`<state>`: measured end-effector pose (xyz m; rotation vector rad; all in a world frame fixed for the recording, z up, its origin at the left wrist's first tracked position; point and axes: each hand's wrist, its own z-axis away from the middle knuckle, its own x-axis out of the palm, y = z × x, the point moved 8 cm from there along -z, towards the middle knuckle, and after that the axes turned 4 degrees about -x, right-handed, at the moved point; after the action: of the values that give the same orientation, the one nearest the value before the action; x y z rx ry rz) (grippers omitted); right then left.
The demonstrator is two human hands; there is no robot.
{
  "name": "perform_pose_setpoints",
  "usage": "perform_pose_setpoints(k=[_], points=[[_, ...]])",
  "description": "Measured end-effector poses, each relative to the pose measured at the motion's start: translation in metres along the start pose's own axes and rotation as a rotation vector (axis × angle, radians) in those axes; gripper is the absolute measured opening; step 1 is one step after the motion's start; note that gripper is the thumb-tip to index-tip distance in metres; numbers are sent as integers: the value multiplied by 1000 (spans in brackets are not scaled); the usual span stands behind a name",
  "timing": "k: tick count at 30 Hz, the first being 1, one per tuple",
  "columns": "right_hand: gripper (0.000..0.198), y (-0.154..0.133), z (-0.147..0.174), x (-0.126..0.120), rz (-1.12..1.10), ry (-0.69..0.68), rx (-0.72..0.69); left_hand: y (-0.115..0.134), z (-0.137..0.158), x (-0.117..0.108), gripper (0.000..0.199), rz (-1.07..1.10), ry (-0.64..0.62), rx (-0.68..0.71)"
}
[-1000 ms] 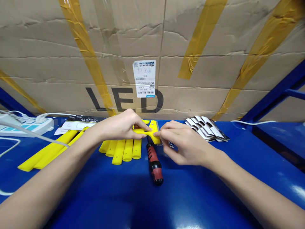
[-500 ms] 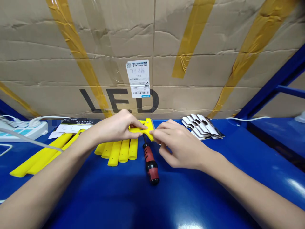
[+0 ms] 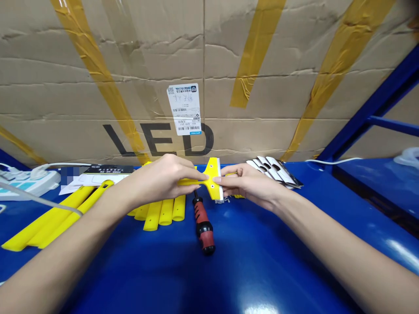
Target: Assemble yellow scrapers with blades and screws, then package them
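A yellow scraper (image 3: 213, 169) with a flared head, two small holes or screws and a silvery-white strip along its right edge is held between my hands. My left hand (image 3: 173, 178) pinches its narrow neck from the left. From the right, my right hand (image 3: 247, 182) grips the flared head, thumb on top near the strip and fingers underneath. Below the scraper a red and black screwdriver (image 3: 204, 226) lies on the blue table (image 3: 157, 270), its tip hidden. Small metal bits (image 3: 227, 199), perhaps screws, lie beside the head.
Several yellow tubular handles (image 3: 166, 211) lie behind my left wrist, more yellow handles (image 3: 62, 213) farther left. Black-and-white cards (image 3: 275, 171) are stacked at the back right. A white power strip (image 3: 29, 185) with cables sits at left. A large cardboard box (image 3: 229, 131) stands behind.
The scraper has turned so its head faces up and its pale strip shows. My right hand has shifted from the near corner to around the strip edge, thumb on top.
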<state>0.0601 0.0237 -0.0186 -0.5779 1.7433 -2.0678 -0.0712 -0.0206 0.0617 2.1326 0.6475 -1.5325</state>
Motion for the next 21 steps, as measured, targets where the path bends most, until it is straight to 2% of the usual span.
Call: perform_pose_setpoints(k=[3, 9, 18, 21], points=[[26, -1, 1, -3, -13, 41, -21, 5, 0, -1, 31, -24, 15, -13], [26, -6, 1, -10, 7, 53, -56, 13, 0, 9, 46, 7, -128, -49], [25, -2, 0, -4, -45, -14, -19, 22, -2, 2, 39, 65, -53, 77], [22, -3, 0, -7, -23, -48, -24, 18, -3, 1, 36, 144, -46, 55]])
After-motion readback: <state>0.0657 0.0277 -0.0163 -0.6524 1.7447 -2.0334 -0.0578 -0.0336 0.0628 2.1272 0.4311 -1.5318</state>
